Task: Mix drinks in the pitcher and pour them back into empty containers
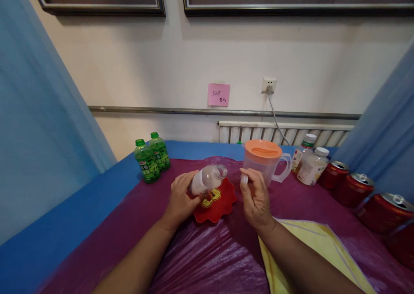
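Note:
My left hand is wrapped round a clear plastic bottle with a pale label. The bottle is tilted, its uncapped mouth pointing up and to the right. Beneath it lies a red scalloped plate with a yellow printed design, partly hidden by the bottle and my fingers. Between the thumb and fingers of my right hand is a small white bottle cap. Just behind that hand stands a translucent pitcher with an orange lid, its handle turned to the right.
Two green bottles stand at the left on the blue surface. White-capped bottles and several red cans line the right side. A yellow cloth lies under my right forearm on the purple plastic sheet. Blue curtains flank the table.

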Action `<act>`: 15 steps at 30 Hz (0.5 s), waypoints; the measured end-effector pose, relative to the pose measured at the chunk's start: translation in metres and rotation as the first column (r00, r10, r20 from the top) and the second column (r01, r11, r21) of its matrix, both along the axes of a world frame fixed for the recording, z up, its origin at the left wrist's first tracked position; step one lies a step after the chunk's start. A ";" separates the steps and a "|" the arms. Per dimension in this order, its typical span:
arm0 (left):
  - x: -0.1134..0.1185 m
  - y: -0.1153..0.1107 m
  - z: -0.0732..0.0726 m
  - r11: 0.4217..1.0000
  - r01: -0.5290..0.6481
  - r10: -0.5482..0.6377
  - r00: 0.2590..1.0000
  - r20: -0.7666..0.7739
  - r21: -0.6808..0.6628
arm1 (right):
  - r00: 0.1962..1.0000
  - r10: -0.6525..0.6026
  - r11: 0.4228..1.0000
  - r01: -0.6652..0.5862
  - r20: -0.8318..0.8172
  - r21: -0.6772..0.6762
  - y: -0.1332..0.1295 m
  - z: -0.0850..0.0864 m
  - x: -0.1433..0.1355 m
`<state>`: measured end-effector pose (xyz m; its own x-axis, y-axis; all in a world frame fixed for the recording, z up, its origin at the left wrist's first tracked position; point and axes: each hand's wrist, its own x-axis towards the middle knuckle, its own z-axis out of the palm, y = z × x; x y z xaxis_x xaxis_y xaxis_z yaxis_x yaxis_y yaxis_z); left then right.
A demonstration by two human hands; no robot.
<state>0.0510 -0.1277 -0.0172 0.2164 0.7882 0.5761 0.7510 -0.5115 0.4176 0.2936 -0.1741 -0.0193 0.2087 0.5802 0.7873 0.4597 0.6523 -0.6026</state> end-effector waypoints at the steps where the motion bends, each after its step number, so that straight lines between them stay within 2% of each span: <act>1: 0.001 0.000 0.001 1.000 -0.015 0.016 0.999 0.045 -0.017 | 0.999 0.018 0.999 -0.019 -0.032 -0.027 0.000 0.003 0.001; 4: 0.005 -0.003 0.002 0.995 -0.011 0.027 0.987 0.160 -0.100 | 0.986 0.157 0.963 -0.164 -0.051 -0.212 -0.009 0.014 0.004; 7: 0.009 -0.006 0.003 0.983 0.045 -0.005 0.976 0.219 -0.176 | 0.932 0.334 0.855 -0.238 0.138 -0.462 -0.029 0.016 0.010; 8: 0.010 -0.007 0.003 0.979 0.068 -0.022 0.972 0.233 -0.191 | 0.899 0.378 0.825 -0.218 0.222 -0.522 -0.036 0.013 0.012; 10: 0.013 -0.007 0.003 0.972 0.105 -0.050 0.967 0.249 -0.209 | 0.828 0.418 0.801 -0.141 0.375 -0.581 -0.048 0.003 0.017; 13: 0.014 -0.005 0.002 0.960 0.126 -0.063 0.967 0.247 -0.249 | 0.743 0.423 0.800 -0.037 0.518 -0.599 -0.060 -0.018 0.026; 15: 0.014 -0.004 0.001 0.952 0.120 -0.055 0.972 0.228 -0.283 | 0.720 0.425 0.804 -0.021 0.549 -0.595 -0.063 -0.030 0.032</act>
<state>0.0650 -0.1320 -0.0160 0.1892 0.9122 0.3634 0.5845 -0.4020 0.7048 0.3256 -0.2376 -0.0494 -0.4081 0.8830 0.2320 0.7352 0.4685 -0.4898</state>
